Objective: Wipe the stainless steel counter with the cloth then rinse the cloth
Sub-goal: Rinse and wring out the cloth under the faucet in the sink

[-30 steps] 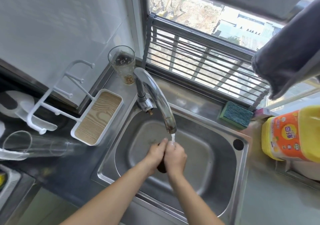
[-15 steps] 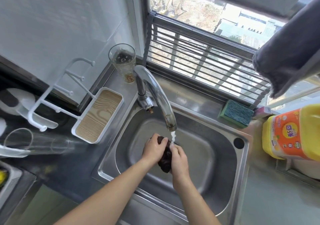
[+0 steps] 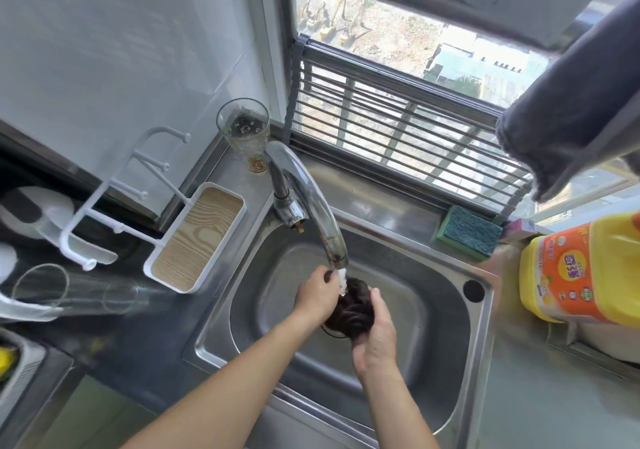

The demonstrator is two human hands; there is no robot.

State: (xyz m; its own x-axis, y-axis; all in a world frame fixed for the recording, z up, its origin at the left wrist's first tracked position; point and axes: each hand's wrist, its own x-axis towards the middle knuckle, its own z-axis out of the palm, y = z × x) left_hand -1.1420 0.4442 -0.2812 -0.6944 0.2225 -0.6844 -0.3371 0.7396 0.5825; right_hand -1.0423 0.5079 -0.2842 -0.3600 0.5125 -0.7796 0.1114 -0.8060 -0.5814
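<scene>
- Since a moment ago my hands have drawn apart, baring more of the dark cloth (image 3: 351, 308) bunched between them over the sink (image 3: 446, 372).
- My right hand (image 3: 375, 339) cups the cloth from below and the side, fingers curled round it.
- My left hand (image 3: 317, 292) grips its other side, fingertips up by the spout.
- Water (image 3: 342, 277) runs from the tap (image 3: 311, 206) onto the top of the cloth.
- Beside the basin's left rim sits a white tray (image 3: 197, 237) with a wood-grain floor.
- Behind the sink, a green sponge (image 3: 469, 232) lies on the ledge, with a yellow bottle (image 3: 585, 268) to its right.
- A drinking glass (image 3: 247, 137) stands in the corner behind the tap.
</scene>
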